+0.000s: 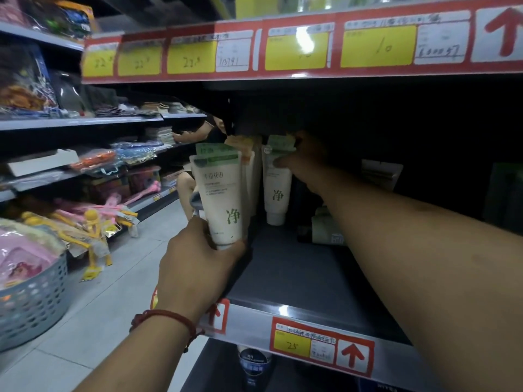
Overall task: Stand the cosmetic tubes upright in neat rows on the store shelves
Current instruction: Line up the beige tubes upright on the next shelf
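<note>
Left hand (pixel 195 264) gripped a tube bundle (pixel 220 193) round the caps, crimped ends up. At least three tubes; exact count hidden. The bundle was held at the left front corner of the shelf (pixel 297 273), judged a supply kept close so each tube could pass across easily.

Right hand (pixel 305 159) reached deep in and closed on one tube (pixel 276 190), thumb across its front, fingers behind its top. That tube stood cap down on the shelf, near upright, toward the back, just right of the bundle. The high grip probably served to steady and square it. Row not yet formed.
</note>
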